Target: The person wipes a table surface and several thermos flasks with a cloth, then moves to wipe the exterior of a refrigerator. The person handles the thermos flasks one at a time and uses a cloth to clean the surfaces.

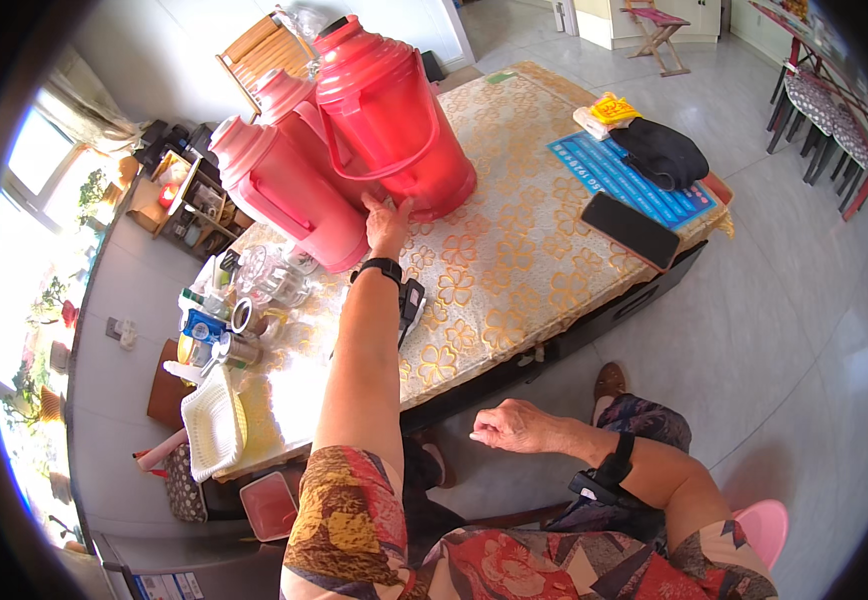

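My left hand [387, 225] reaches over the table to the foot of the thermos flasks, its fingers spread between a large red thermos flask [404, 120] and a pink thermos flask [295, 195]. Whether the fingertips press on either flask cannot be told. Another pink flask [282, 94] stands behind, partly hidden by these two. My right hand [513, 426] hangs in front of the table edge above the floor, fingers curled, with nothing seen in it. A black device [411, 304] lies on the tablecloth beside my left wrist.
The table bears a patterned cloth [509, 262], a smartphone [630, 230], a blue printed sheet [580, 161], a black cloth item [659, 152] and a yellow packet [612, 109]. Glass cups [273, 277], a roll of tape [242, 315], a metal can [235, 350] and a white basket [213, 427] crowd the left side.
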{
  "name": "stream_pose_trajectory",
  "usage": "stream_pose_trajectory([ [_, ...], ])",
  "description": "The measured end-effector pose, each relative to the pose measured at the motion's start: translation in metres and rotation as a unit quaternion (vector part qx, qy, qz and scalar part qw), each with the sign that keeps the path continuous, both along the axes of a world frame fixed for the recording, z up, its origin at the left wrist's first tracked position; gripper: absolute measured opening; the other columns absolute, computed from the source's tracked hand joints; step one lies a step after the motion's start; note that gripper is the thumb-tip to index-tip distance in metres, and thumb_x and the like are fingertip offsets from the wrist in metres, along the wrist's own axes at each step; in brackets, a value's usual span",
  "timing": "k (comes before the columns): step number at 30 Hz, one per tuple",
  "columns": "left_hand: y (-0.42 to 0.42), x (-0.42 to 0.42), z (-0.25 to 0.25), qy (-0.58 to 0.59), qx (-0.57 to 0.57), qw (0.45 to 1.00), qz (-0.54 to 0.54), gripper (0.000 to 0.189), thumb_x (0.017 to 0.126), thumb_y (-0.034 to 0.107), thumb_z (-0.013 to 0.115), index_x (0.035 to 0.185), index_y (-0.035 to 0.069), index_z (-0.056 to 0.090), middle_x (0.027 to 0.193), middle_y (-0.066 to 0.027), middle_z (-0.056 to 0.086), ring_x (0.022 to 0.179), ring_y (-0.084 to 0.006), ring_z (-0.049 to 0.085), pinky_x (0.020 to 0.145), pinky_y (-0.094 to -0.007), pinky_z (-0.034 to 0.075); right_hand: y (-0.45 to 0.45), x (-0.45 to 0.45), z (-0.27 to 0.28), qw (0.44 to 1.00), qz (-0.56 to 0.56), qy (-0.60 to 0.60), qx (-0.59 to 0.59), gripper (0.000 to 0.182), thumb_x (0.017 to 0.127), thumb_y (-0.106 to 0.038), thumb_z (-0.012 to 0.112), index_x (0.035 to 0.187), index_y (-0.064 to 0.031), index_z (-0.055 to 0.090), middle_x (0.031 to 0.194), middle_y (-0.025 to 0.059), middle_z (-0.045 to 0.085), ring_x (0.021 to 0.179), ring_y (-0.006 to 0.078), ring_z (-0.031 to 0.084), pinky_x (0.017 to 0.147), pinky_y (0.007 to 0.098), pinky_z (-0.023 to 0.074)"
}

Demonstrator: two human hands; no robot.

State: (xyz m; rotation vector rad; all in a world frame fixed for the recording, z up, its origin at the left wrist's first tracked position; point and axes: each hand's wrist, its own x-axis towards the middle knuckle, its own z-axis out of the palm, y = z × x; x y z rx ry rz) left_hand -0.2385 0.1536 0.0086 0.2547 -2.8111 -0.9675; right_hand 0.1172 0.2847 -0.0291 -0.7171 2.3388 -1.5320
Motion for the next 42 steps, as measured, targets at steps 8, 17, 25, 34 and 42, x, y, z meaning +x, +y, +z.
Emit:
stream_pose_trajectory([
  [8,-0.012,0.014,-0.001,-0.043,0.178,0.975,-0.124,0.055,0.078,0.032,0.064,0.115,0.001,0.039,0.091,-0.0203,0.061,0.074,-0.0324,0.065,0.060,-0.0383,0.053,-0.005,0.000,-0.008,1.000,-0.003,0.004,0.011,0.024,0.083,-0.025,0.060,0.074,-0.0027,0.057,0.061,0.0156,0.059,0.062,0.0344,0.060,0.057,0.0401,0.0470],
  [17,-0.117,0.024,0.018,0.109,0.377,0.911,0.129,0.053,0.074,0.015,0.071,0.114,0.010,0.035,0.103,-0.0148,0.051,0.074,-0.0247,0.060,0.052,-0.0378,0.050,-0.014,0.005,-0.005,0.998,0.046,-0.030,0.009,0.020,0.087,-0.022,0.057,0.082,-0.0025,0.058,0.065,0.0090,0.063,0.060,0.0229,0.062,0.057,0.0331,0.0470],
  [25,-0.126,0.001,0.034,0.158,0.210,0.954,0.141,0.056,0.074,0.031,0.069,0.115,0.002,0.047,0.101,-0.0200,0.061,0.090,-0.0321,0.060,0.080,-0.0392,0.046,-0.008,0.002,-0.002,0.999,0.026,-0.036,-0.016,0.024,0.086,-0.025,0.056,0.079,-0.0020,0.059,0.060,0.0112,0.061,0.059,0.0273,0.062,0.057,0.0359,0.0478],
  [34,-0.115,-0.012,0.025,0.138,0.241,0.951,0.137,0.053,0.077,0.032,0.064,0.119,0.004,0.050,0.103,-0.0205,0.062,0.091,-0.0343,0.061,0.082,-0.0406,0.046,-0.006,0.002,-0.001,0.999,0.025,-0.037,-0.013,0.024,0.086,-0.025,0.056,0.080,-0.0019,0.059,0.061,0.0104,0.062,0.059,0.0256,0.063,0.058,0.0347,0.0486],
  [42,-0.119,-0.031,0.021,0.174,0.219,0.944,0.174,0.051,0.078,0.027,0.065,0.117,-0.001,0.048,0.101,-0.0230,0.061,0.087,-0.0348,0.062,0.076,-0.0408,0.049,-0.010,0.004,0.001,0.999,0.031,-0.032,-0.028,0.024,0.087,-0.024,0.056,0.081,-0.0017,0.058,0.061,0.0101,0.062,0.059,0.0240,0.063,0.057,0.0337,0.0488],
])
